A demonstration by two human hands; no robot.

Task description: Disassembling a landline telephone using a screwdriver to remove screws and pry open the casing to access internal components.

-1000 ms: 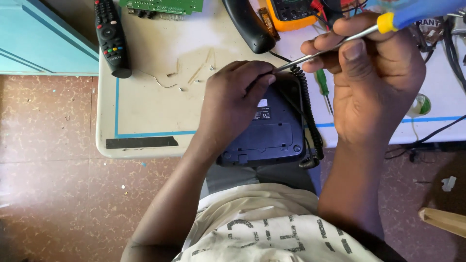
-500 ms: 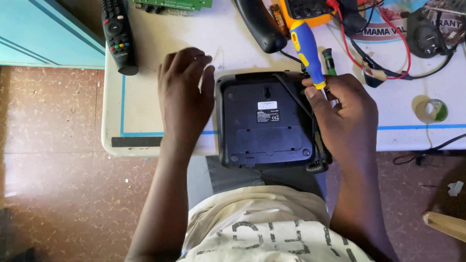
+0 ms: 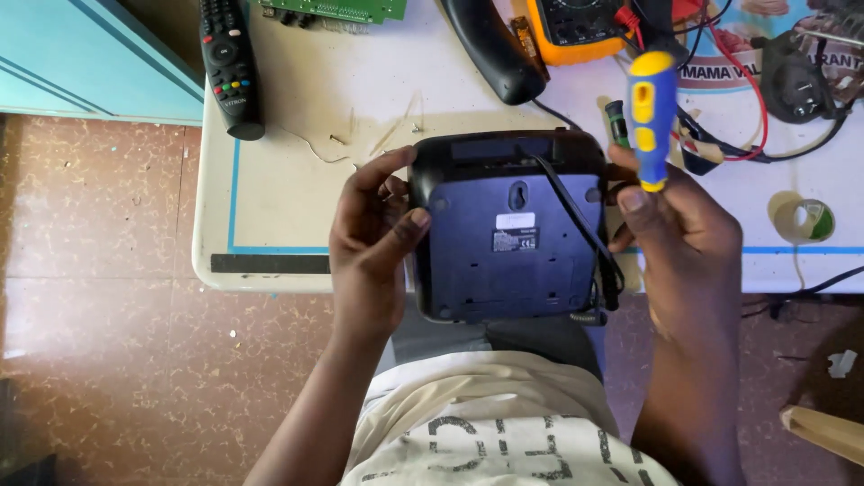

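Dark plastic box [image 3: 513,229], underside up at table edge [image 3: 270,225], pinched by left hand [image 3: 373,238] to steady it; right hand [image 3: 679,229] clutching blue-yellow screwdriver [image 3: 652,117], tip hidden.

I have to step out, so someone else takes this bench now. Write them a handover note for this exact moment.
Left hand: grips the left edge of the dark phone base, thumb on its underside.
Right hand: at the base's right edge, holding the blue-and-yellow screwdriver handle up; its tip is hidden.
The base lies underside up at the edge of the white table, partly over the lap, a black cord across it.
Behind it: black handset, orange multimeter, remote control, green circuit board.
Done: base turned over, tool in hand.
Left: casing looks shut; screws too small to tell.
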